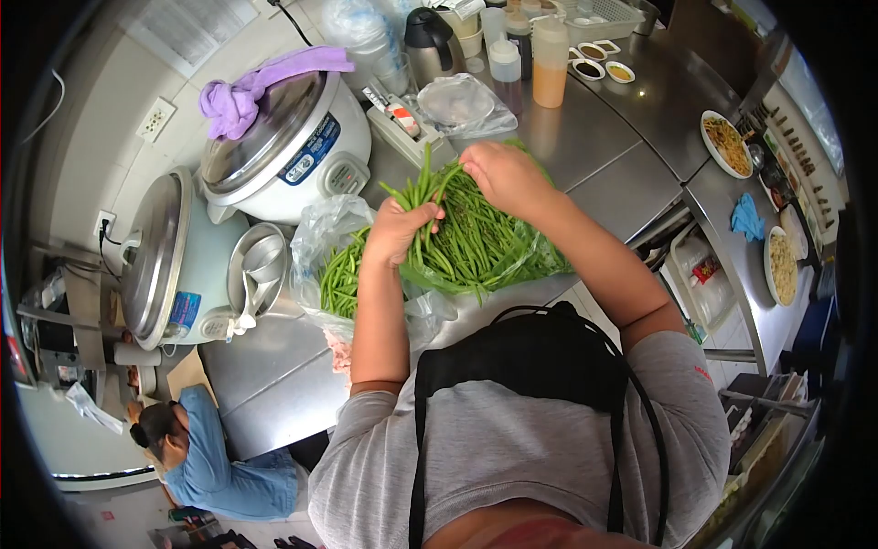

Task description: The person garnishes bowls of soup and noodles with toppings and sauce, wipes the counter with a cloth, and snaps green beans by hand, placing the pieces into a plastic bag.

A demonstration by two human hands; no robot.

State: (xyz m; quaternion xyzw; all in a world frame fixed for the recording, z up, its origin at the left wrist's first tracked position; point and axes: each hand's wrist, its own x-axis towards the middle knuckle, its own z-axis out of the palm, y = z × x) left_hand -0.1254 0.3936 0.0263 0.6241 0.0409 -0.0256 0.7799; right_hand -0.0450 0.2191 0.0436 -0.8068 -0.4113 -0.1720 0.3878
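A large heap of green beans [476, 240] lies in a green plastic bag on the steel counter. My left hand [401, 231] is closed around a small bunch of beans that sticks up past the fingers. Close beside it, my right hand [505, 179] is pinched at the tip of the beans by the far side of the heap; what exactly sits between its fingertips is partly hidden. To the left, a clear plastic bag [329, 224] holds more green beans [344, 279], nearest my left forearm.
Two big rice cookers [306, 151] stand at left, one topped with a purple cloth [233, 102]. Metal bowls with a ladle [247, 306] sit beside them. Squeeze bottles [550, 64] and sauce dishes [590, 69] are at the back. Food plates [727, 145] line the right; a person in blue [219, 457] is lower left.
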